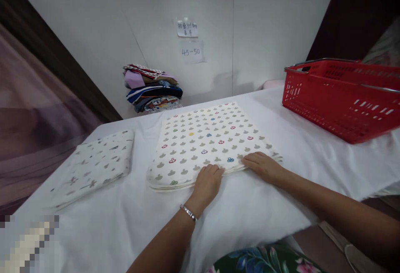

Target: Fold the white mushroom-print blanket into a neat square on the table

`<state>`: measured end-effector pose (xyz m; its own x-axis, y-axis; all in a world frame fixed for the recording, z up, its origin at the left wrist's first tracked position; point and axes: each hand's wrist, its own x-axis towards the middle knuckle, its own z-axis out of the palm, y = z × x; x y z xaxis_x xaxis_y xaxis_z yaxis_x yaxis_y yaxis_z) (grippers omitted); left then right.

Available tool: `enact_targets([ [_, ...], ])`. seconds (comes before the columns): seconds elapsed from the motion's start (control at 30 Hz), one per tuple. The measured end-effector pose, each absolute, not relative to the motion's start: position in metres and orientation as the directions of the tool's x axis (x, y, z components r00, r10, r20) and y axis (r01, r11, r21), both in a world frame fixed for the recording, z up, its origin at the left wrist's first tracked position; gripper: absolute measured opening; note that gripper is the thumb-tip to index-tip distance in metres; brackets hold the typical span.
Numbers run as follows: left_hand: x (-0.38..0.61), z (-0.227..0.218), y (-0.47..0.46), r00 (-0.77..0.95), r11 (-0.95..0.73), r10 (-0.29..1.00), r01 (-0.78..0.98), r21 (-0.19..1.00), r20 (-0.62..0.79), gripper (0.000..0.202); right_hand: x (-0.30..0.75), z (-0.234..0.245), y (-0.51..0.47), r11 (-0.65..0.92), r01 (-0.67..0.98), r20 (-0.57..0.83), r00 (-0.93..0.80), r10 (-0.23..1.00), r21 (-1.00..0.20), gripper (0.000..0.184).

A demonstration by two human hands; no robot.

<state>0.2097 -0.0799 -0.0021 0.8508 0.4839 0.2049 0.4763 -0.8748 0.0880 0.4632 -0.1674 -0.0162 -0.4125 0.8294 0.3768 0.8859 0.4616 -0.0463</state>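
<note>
A folded cream cloth (200, 146) lies on the table in several layers, printed with grey mushroom-like shapes and a few coloured ones. My left hand (208, 181), with a silver bracelet at the wrist, is closed over the middle of its near edge. Further right on that edge, my right hand (261, 165) has its fingers together on top of the cloth. Both thumbs are hidden from view. To the left lies a second folded white cloth (96, 165) with a dark scattered print, apart from both hands.
A white sheet (125, 231) covers the table. A red plastic basket (337, 102) with metal handles stands at the right. Beyond the far edge is a stack of folded fabrics (153, 90). Two paper notes (191, 51) are stuck on the wall (265, 23).
</note>
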Motion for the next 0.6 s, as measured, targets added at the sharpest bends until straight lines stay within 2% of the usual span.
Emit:
enact_targets([
  [0.2,0.210,-0.004,-0.077,0.856,-0.883,0.469,0.450,0.135,0.218,0.023,0.544,-0.008,-0.218,0.127,0.976,0.385,-0.050,0.922,-0.177,0.033],
  [0.3,0.210,-0.005,-0.076,0.856,-0.882,0.471,0.450,0.139,0.214,0.023,0.558,-0.002,-0.233,-0.103,0.929,0.315,0.222,0.923,-0.355,0.032],
  [0.37,0.210,-0.005,-0.076,0.857,-0.883,0.469,0.447,0.143,0.215,0.023,0.557,0.002,-0.233,-0.324,0.763,0.132,0.468,0.874,-0.560,0.029],
  [0.43,0.210,-0.006,-0.075,0.856,-0.884,0.467,0.444,0.147,0.222,0.023,0.552,0.006,-0.228,-0.470,0.541,-0.106,0.570,0.815,-0.697,0.028],
  [0.5,0.210,-0.007,-0.075,0.854,-0.885,0.465,0.441,0.151,0.231,0.024,0.545,0.011,-0.219,-0.544,0.398,-0.275,0.559,0.782,-0.739,0.032],
  [0.6,0.209,-0.009,-0.074,0.856,-0.888,0.459,0.434,0.152,0.238,0.026,0.537,0.017,-0.206,-0.622,0.351,-0.391,0.541,0.745,-0.700,0.038],
])
